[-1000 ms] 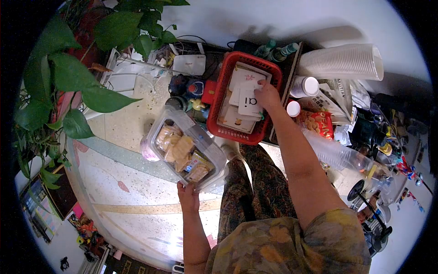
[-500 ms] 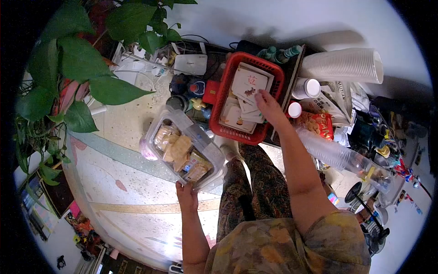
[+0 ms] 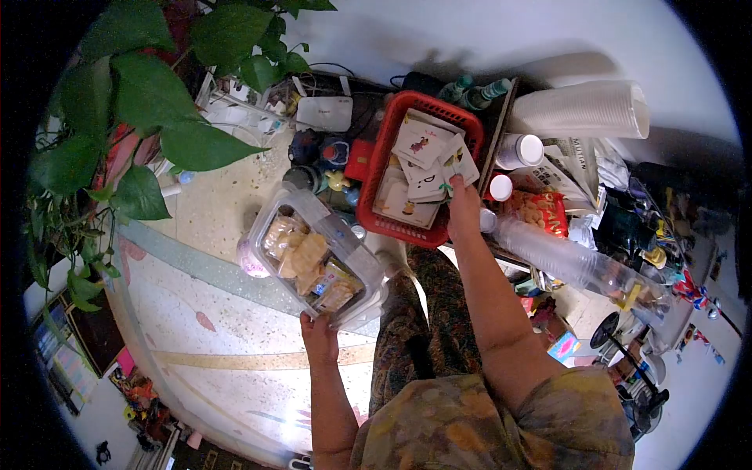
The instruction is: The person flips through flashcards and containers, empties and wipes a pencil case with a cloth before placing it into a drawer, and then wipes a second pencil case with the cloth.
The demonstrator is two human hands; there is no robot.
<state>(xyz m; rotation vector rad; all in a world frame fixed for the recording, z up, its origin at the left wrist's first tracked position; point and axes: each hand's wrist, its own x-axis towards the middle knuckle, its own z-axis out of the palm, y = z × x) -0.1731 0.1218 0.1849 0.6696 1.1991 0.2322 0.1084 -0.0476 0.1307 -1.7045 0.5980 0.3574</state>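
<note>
Left hand [image 3: 319,338], curled, holds plastic box [image 3: 356,252]; right hand [image 3: 464,207] apparently pinches flashcard [image 3: 463,163] in red basket [image 3: 400,233], seemingly leafing, light touch needed next.

Before me the dark table [image 3: 375,104] carries the red basket [image 3: 407,236]; reckoning from that basket, I see a white router [image 3: 323,114] lying at ten o'clock and green bottles [image 3: 487,92] at one o'clock.

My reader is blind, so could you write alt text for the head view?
A person's right hand reaches into a red rectangular plastic basket of white illustrated cards, while the left hand holds the edge of a clear rectangular plastic box of packaged food.
</note>
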